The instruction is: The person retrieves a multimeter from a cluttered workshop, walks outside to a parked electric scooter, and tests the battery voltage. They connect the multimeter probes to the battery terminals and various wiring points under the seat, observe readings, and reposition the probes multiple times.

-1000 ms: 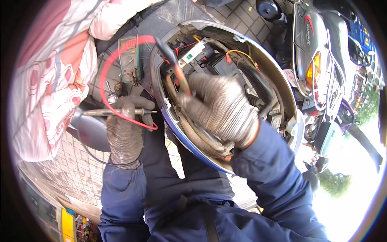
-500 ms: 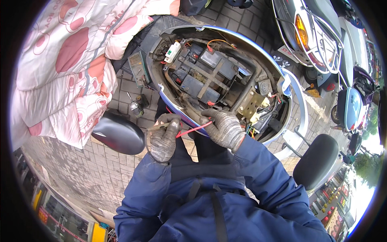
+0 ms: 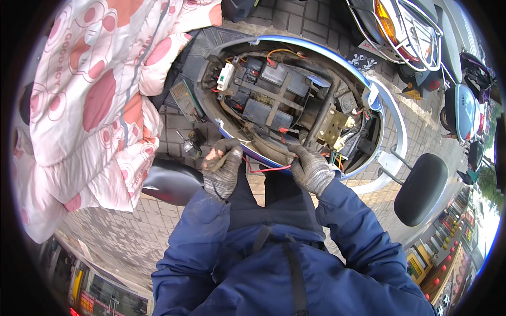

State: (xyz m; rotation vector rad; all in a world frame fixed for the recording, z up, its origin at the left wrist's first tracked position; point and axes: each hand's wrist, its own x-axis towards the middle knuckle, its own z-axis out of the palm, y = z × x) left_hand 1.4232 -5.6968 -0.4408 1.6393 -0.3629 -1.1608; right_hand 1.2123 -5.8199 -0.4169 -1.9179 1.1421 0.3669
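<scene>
A thin red wire [image 3: 269, 169] runs between my gloved hands, at the near rim of an opened scooter body [image 3: 232, 129]. My left hand [image 3: 224, 171] is closed around one end of it, thumb against fingers; a small tan strip also shows at these fingers, its kind unclear. My right hand [image 3: 313, 171] pinches the wire farther right, fingertips over the rim. Inside the body lie dark batteries [image 3: 266, 113] under a metal cross strap [image 3: 279, 100]. A red-capped terminal [image 3: 283, 130] sits close to my right fingers. Both gloves are grey and dirty.
A white breaker switch [image 3: 225, 77] is at the compartment's left end. A multimeter [image 3: 185, 100] and a small metal tool [image 3: 188, 146] lie left of the scooter. A padded pink-white cover [image 3: 95, 121] hangs at left. Mirrors [image 3: 421, 189] and other scooters [image 3: 392, 31] stand around.
The red wire ran straight and slanted between my hands; now it hangs lower with a bend near my left hand. My hands are slightly farther apart. The whole view has shifted a little.
</scene>
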